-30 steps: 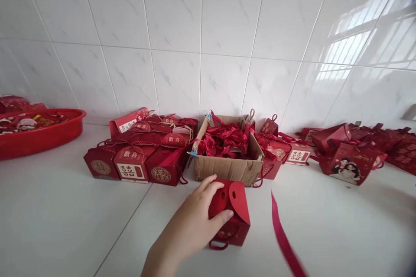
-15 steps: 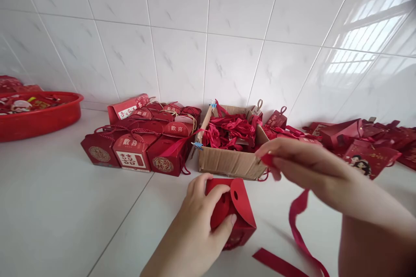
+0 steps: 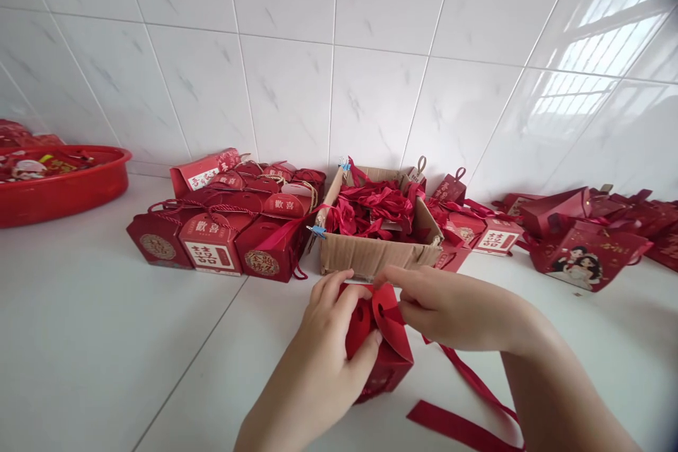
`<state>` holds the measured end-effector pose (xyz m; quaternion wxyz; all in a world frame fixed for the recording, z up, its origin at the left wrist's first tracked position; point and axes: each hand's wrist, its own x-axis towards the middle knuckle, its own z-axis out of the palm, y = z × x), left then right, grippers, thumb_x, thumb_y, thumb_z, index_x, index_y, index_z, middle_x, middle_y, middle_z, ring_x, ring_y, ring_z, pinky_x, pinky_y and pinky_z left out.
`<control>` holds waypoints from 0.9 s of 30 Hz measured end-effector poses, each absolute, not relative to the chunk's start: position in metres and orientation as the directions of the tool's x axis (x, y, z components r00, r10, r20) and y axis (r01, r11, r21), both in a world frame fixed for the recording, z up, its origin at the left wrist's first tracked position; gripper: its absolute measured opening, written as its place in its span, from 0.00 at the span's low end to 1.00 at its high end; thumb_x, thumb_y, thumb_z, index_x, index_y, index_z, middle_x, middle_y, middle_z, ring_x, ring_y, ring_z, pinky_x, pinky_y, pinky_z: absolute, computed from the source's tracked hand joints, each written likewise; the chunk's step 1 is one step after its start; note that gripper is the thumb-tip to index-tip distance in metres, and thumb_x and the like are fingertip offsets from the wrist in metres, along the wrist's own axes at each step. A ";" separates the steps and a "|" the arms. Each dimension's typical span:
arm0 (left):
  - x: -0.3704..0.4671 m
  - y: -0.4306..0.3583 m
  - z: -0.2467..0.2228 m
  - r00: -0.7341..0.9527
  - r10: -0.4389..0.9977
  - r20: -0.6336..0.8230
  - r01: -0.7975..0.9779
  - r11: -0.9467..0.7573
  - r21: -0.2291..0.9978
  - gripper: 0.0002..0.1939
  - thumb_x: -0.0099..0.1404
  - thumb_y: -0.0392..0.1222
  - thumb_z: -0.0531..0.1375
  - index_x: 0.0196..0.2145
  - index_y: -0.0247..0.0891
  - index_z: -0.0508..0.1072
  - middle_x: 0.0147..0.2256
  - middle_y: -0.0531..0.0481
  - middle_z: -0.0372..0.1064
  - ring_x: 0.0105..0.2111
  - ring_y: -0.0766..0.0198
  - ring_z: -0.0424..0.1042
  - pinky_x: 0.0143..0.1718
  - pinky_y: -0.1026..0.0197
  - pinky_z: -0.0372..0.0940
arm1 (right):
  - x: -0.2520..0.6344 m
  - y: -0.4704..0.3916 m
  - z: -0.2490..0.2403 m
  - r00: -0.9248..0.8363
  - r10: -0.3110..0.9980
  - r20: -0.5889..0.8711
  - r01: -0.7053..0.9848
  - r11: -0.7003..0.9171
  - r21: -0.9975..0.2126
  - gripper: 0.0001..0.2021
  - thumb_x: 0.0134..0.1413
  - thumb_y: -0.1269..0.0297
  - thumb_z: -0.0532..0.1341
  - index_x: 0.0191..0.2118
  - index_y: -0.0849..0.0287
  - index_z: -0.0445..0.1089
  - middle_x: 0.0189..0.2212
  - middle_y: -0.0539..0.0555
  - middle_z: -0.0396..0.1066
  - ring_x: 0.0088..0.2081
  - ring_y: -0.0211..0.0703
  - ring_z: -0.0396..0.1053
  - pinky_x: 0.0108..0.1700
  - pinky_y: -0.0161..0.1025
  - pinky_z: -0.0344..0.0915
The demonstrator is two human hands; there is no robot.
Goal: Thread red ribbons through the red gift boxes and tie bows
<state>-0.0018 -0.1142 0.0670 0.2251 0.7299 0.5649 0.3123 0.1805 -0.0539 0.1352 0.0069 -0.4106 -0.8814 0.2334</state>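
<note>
A small red gift box (image 3: 389,364) stands on the white surface before me, its curved top flaps folded inward, each with a hole. My left hand (image 3: 333,346) is wrapped over the box's left side, fingers behind and thumb across the front, gripping it. My right hand (image 3: 434,304) is at the right flap, fingers pinched on a dark red ribbon (image 3: 471,374) close to the flap's hole. From there the ribbon trails down to the right and loops back in front of the box. The tip of the ribbon at the hole is partly hidden by my fingers.
Behind the gift box stands a cardboard box (image 3: 378,258) full of red ribbons (image 3: 371,208), with blue clips on its left edge. Rows of red gift boxes (image 3: 212,244) stand to its left, a red basin (image 3: 63,191) farther left. More red boxes (image 3: 587,254) lie right. A tiled wall (image 3: 286,85) rises behind.
My right hand has moved left and down, bringing the ribbon's end from beside the cardboard box to the gift box's flap. My left hand keeps its hold.
</note>
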 end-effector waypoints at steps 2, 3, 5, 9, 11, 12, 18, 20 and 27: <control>-0.001 -0.114 0.067 0.156 0.967 0.204 0.679 -0.254 0.689 0.12 0.67 0.45 0.51 0.49 0.51 0.63 0.61 0.49 0.51 0.64 0.53 0.47 0.60 0.45 0.57 | 0.178 -0.054 0.134 -0.657 0.736 -0.164 0.721 0.548 -0.425 0.03 0.57 0.68 0.51 0.32 0.57 0.59 0.25 0.49 0.64 0.26 0.37 0.61 0.24 0.33 0.53; 0.000 -0.113 0.066 0.154 0.967 0.201 0.674 -0.252 0.694 0.13 0.67 0.46 0.51 0.49 0.51 0.63 0.61 0.50 0.51 0.64 0.53 0.47 0.60 0.45 0.57 | 0.177 -0.054 0.134 -0.654 0.739 -0.165 0.721 0.542 -0.431 0.04 0.57 0.68 0.51 0.32 0.57 0.59 0.25 0.49 0.64 0.26 0.37 0.60 0.24 0.32 0.52; 0.000 -0.113 0.066 0.153 0.970 0.191 0.661 -0.244 0.709 0.13 0.68 0.47 0.50 0.50 0.52 0.63 0.61 0.51 0.51 0.64 0.54 0.46 0.60 0.45 0.56 | 0.176 -0.054 0.134 -0.648 0.740 -0.181 0.726 0.530 -0.438 0.04 0.57 0.69 0.50 0.33 0.57 0.60 0.25 0.49 0.63 0.25 0.36 0.60 0.22 0.32 0.51; 0.001 -0.112 0.064 0.141 0.973 0.181 0.635 -0.229 0.738 0.13 0.69 0.49 0.48 0.49 0.54 0.65 0.61 0.54 0.51 0.64 0.55 0.46 0.61 0.46 0.55 | 0.175 -0.054 0.136 -0.664 0.725 -0.182 0.712 0.540 -0.449 0.12 0.56 0.71 0.49 0.42 0.55 0.64 0.26 0.49 0.65 0.25 0.36 0.61 0.22 0.31 0.50; 0.002 -0.111 0.064 0.130 0.972 0.193 0.622 -0.232 0.748 0.13 0.69 0.48 0.48 0.49 0.53 0.67 0.61 0.53 0.52 0.64 0.55 0.48 0.61 0.46 0.55 | 0.175 -0.053 0.136 -0.676 0.722 -0.151 0.696 0.557 -0.453 0.14 0.56 0.71 0.48 0.45 0.55 0.65 0.27 0.50 0.66 0.26 0.37 0.61 0.23 0.32 0.51; 0.003 -0.110 0.063 0.121 0.972 0.202 0.614 -0.234 0.754 0.14 0.69 0.48 0.48 0.49 0.53 0.67 0.60 0.52 0.53 0.63 0.55 0.49 0.61 0.47 0.55 | 0.175 -0.053 0.136 -0.679 0.720 -0.143 0.692 0.562 -0.453 0.14 0.56 0.71 0.49 0.46 0.55 0.65 0.28 0.50 0.66 0.26 0.38 0.62 0.23 0.32 0.52; 0.007 -0.103 0.063 0.048 0.972 0.228 0.576 -0.214 0.789 0.12 0.66 0.47 0.53 0.39 0.45 0.74 0.55 0.48 0.60 0.59 0.52 0.56 0.59 0.46 0.56 | 0.174 -0.052 0.136 -0.710 0.694 -0.121 0.662 0.599 -0.451 0.16 0.55 0.72 0.49 0.47 0.57 0.66 0.31 0.53 0.69 0.29 0.39 0.65 0.27 0.33 0.54; 0.007 -0.101 0.063 0.036 0.971 0.235 0.570 -0.213 0.794 0.11 0.65 0.46 0.54 0.37 0.45 0.75 0.54 0.47 0.62 0.58 0.51 0.58 0.58 0.45 0.57 | 0.173 -0.052 0.137 -0.718 0.683 -0.133 0.659 0.607 -0.445 0.14 0.54 0.73 0.50 0.45 0.58 0.66 0.30 0.52 0.69 0.29 0.39 0.64 0.27 0.33 0.54; 0.011 -0.100 0.064 0.020 0.960 0.279 0.540 -0.245 0.805 0.09 0.63 0.45 0.55 0.34 0.44 0.74 0.51 0.48 0.65 0.56 0.51 0.60 0.57 0.46 0.57 | 0.178 -0.056 0.138 -0.741 0.659 -0.131 0.641 0.634 -0.432 0.10 0.54 0.72 0.50 0.39 0.57 0.64 0.23 0.48 0.65 0.21 0.35 0.60 0.21 0.32 0.49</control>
